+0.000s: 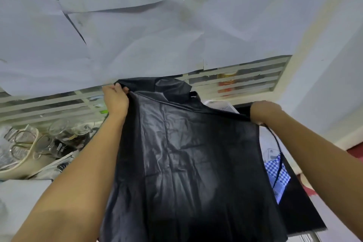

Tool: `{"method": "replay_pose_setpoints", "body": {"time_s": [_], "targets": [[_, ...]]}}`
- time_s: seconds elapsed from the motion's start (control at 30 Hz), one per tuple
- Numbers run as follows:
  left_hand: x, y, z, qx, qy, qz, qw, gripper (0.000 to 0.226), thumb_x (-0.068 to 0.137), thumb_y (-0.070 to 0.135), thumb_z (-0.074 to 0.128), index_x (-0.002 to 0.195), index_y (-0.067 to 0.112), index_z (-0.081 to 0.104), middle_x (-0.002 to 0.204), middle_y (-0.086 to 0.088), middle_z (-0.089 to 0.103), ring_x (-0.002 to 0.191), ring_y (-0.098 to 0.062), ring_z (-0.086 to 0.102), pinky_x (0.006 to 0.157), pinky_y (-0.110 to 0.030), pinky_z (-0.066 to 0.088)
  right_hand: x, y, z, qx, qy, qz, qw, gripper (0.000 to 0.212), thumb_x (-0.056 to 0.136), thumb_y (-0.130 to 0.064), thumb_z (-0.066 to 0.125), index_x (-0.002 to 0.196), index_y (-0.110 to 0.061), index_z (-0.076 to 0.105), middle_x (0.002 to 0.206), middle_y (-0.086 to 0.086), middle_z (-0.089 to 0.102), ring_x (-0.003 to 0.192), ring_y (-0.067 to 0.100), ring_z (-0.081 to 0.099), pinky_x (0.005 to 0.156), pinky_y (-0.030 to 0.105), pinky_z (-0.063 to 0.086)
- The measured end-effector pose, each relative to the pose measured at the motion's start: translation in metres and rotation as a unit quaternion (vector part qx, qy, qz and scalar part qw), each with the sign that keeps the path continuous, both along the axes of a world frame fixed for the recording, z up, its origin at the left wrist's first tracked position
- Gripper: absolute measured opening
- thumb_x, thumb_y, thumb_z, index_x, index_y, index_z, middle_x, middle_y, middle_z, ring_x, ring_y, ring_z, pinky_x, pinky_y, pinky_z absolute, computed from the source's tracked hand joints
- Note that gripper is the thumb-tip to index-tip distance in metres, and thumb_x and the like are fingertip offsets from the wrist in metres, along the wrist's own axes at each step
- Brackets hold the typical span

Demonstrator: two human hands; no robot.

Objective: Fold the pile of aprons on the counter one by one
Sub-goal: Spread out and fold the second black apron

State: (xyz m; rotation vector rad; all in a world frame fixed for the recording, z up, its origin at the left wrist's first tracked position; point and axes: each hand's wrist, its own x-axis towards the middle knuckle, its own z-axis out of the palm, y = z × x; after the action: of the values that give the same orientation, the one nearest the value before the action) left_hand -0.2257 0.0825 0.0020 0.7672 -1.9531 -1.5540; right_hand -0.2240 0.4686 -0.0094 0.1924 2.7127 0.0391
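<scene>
A black, shiny apron (184, 163) hangs stretched in the air between both hands and fills the middle of the head view. My left hand (115, 98) grips its upper left edge. My right hand (264, 112) grips the upper right edge, lower than the left. A thin black strap (276, 143) trails down from the right hand. Under the apron at the right lies a blue-and-white checked apron (277, 173) on more black cloth (302, 212). The counter under the held apron is hidden.
Glass cups and clutter in a cream tray (39, 143) sit at the left. A louvred window (235, 82) runs along the back, with white paper sheets (137, 35) above it. A white wall (334, 65) stands to the right. A white box (222, 106) shows behind the apron.
</scene>
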Motion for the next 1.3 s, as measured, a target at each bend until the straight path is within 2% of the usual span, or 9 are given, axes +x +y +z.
{"method": "replay_pose_setpoints", "body": {"time_s": [0.1,0.2,0.33,0.43,0.63,0.83,1.0,1.13,1.3], "targets": [[0.014,0.004,0.003,-0.043,-0.043,-0.051,0.997,0.010,0.098,0.017,0.050,0.106,0.013,0.045,0.112,-0.012,0.060,0.104,-0.021,0.058,0.096,-0.031,0.045,-0.010,0.012,-0.003,-0.041,0.030,-0.058,0.997,0.016,0.084,-0.003,0.053,0.070,-0.007,0.048,0.077,0.007,0.052,0.083,0.028,0.056,0.071,0.031,0.044],[0.047,0.032,-0.016,-0.071,-0.062,-0.173,0.980,0.073,0.090,0.007,0.060,0.148,0.004,0.016,0.154,-0.014,0.027,0.141,-0.020,0.030,0.113,-0.026,0.026,-0.018,0.014,-0.021,-0.164,0.007,-0.111,0.980,0.017,0.088,-0.004,0.056,0.071,-0.003,0.058,0.083,0.015,0.066,0.075,0.027,0.062,0.061,0.028,0.050],[0.122,0.079,-0.062,-0.216,-0.150,-0.201,0.944,0.049,0.084,-0.006,0.052,0.128,0.013,0.046,0.146,-0.011,0.040,0.144,-0.031,0.020,0.120,-0.047,0.005,-0.005,0.003,-0.045,-0.283,0.085,-0.213,0.931,0.023,0.093,-0.007,0.050,0.070,-0.004,0.050,0.074,0.011,0.051,0.084,0.033,0.058,0.060,0.029,0.042],[0.185,0.091,-0.090,-0.287,-0.220,-0.197,0.911,0.037,0.084,-0.003,0.053,0.117,0.014,0.056,0.149,-0.009,0.038,0.148,-0.028,0.010,0.119,-0.046,-0.009,0.010,-0.012,-0.062,-0.330,0.123,-0.271,0.896,0.040,0.086,0.000,0.051,0.125,0.002,0.045,0.131,0.024,0.041,0.113,0.043,0.048,0.092,0.040,0.042],[0.267,0.084,-0.118,-0.399,-0.412,-0.188,0.797,0.083,0.092,0.044,0.054,0.153,0.025,0.000,0.160,0.002,-0.015,0.143,-0.042,-0.018,0.109,-0.066,-0.006,0.063,-0.044,-0.065,-0.110,0.140,0.033,0.983,0.091,0.085,-0.026,0.069,0.151,-0.025,0.007,0.157,0.020,-0.005,0.120,0.049,0.042,0.086,0.046,0.046],[0.279,0.066,-0.138,-0.316,-0.433,-0.238,0.810,0.087,0.092,0.043,0.058,0.152,0.036,-0.004,0.158,0.005,-0.022,0.144,-0.032,-0.024,0.112,-0.064,0.001,0.168,-0.064,-0.073,-0.303,0.072,0.062,0.948,0.023,0.092,-0.030,0.061,0.079,-0.010,0.059,0.078,0.006,0.060,0.069,0.023,0.060,0.060,0.032,0.047],[0.276,0.052,-0.135,-0.219,-0.370,-0.252,0.867,0.071,0.092,0.028,0.061,0.152,0.028,0.022,0.161,0.005,-0.005,0.147,-0.022,-0.014,0.115,-0.060,0.002,0.281,-0.065,-0.111,-0.488,-0.293,-0.212,0.794,0.030,0.091,-0.030,0.063,0.091,-0.001,0.071,0.084,0.013,0.073,0.073,0.023,0.070,0.067,0.028,0.056],[0.291,0.032,-0.135,-0.263,-0.343,-0.293,0.853,0.068,0.093,0.021,0.061,0.151,0.020,0.026,0.161,0.000,-0.002,0.148,-0.021,-0.006,0.118,-0.054,0.009,0.352,-0.074,-0.164,-0.496,-0.292,-0.388,0.720,0.054,0.080,-0.038,0.075,0.115,-0.006,0.050,0.118,0.016,0.056,0.096,0.035,0.063,0.084,0.042,0.056],[0.301,0.021,-0.131,-0.238,-0.340,-0.327,0.849,0.073,0.092,0.015,0.061,0.152,0.016,0.021,0.161,-0.003,-0.006,0.148,-0.022,-0.006,0.118,-0.049,0.014,0.378,-0.090,-0.204,-0.588,-0.212,-0.529,0.574,0.045,0.085,-0.012,0.070,0.121,-0.003,0.045,0.107,0.016,0.047,0.096,0.033,0.049,0.103,0.049,0.039]]}}
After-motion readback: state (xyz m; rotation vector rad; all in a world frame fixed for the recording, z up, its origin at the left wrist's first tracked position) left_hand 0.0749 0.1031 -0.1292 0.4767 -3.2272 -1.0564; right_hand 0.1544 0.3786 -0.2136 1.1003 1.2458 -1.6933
